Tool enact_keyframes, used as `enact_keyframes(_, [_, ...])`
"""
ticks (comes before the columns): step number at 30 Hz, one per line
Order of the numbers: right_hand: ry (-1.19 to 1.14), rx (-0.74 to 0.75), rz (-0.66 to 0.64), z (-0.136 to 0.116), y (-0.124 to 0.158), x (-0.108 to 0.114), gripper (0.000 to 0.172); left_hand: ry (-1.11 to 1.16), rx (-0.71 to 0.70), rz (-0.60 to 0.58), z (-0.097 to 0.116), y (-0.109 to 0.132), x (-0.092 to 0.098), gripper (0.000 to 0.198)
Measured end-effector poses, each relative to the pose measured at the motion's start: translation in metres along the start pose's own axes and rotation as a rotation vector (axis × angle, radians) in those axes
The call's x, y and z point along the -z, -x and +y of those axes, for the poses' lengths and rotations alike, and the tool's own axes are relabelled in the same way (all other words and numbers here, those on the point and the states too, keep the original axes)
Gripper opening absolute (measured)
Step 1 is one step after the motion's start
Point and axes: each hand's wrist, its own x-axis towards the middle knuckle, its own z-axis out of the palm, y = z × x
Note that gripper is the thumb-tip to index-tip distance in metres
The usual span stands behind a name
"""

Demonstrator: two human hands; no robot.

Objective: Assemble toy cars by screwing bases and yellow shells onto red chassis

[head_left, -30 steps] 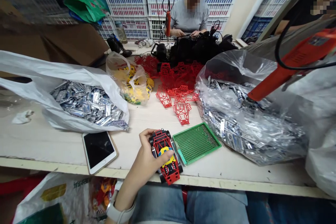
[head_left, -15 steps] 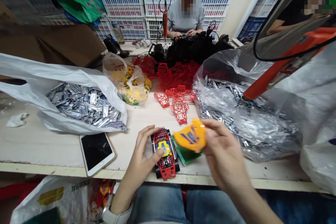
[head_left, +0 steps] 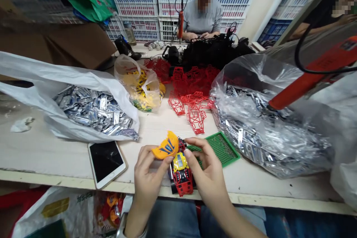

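Note:
A small toy car (head_left: 181, 173) with a red cage frame, black wheels and a yellow cockpit lies at the table's near edge. My left hand (head_left: 147, 173) grips its left side, and the fingertips also touch an orange shell piece (head_left: 166, 148) with blue stripes held over the car's front. My right hand (head_left: 205, 173) closes on the car's right side, its fingers reaching to the shell piece. Just behind the car lies a green perforated tray (head_left: 220, 148).
A phone (head_left: 106, 161) lies left of my hands. Bags of silver foil parts (head_left: 92, 109) (head_left: 264, 134) sit left and right, a bag of yellow parts (head_left: 142, 87) and a heap of red frames (head_left: 192, 89) behind. An orange power screwdriver (head_left: 312, 74) hangs at right. Another person sits across the table.
My right hand came into view with the orange shell piece, then brought it down over the car's front. Both hands now close around the car.

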Motion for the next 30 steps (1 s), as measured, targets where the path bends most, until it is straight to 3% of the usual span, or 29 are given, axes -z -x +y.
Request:
enact_keyframes(4, [0.088, -0.024, -0.132, -0.001, 0.011, -0.006, 0.040, -0.250, -0.216, 0.138, 0.016, 0.013, -0.006, 0.006])
enact_keyframes(10, [0.278, 0.145, -0.164, -0.028, 0.000, 0.006, 0.039, -0.464, -0.427, 0.074, 0.036, 0.015, -0.005, 0.017])
enact_keyframes(12, [0.364, 0.257, -0.206, -0.035, -0.016, 0.015, 0.038, -0.521, -0.399, 0.002, 0.033, 0.016, -0.001, 0.030])
enact_keyframes(14, [0.468, 0.355, -0.302, -0.036, -0.036, 0.024, 0.038, -0.524, -0.255, -0.062, 0.024, 0.021, 0.002, 0.051])
enact_keyframes(17, [0.639, 0.402, -0.619, -0.028, -0.068, 0.031, 0.038, -0.535, -0.084, -0.119, 0.004, 0.032, 0.003, 0.077])
enact_keyframes(20, [0.702, 0.391, -0.868, -0.018, -0.092, 0.031, 0.041, -0.608, -0.081, -0.183, -0.012, 0.041, 0.001, 0.077])
enact_keyframes(26, [0.659, 0.388, -1.006, -0.012, -0.112, 0.028, 0.040, -0.640, -0.121, -0.196, -0.018, 0.041, -0.001, 0.071])
enact_keyframes(30, [0.606, 0.401, -0.977, -0.008, -0.115, 0.030, 0.039, -0.630, -0.133, -0.191, -0.019, 0.040, -0.001, 0.072])
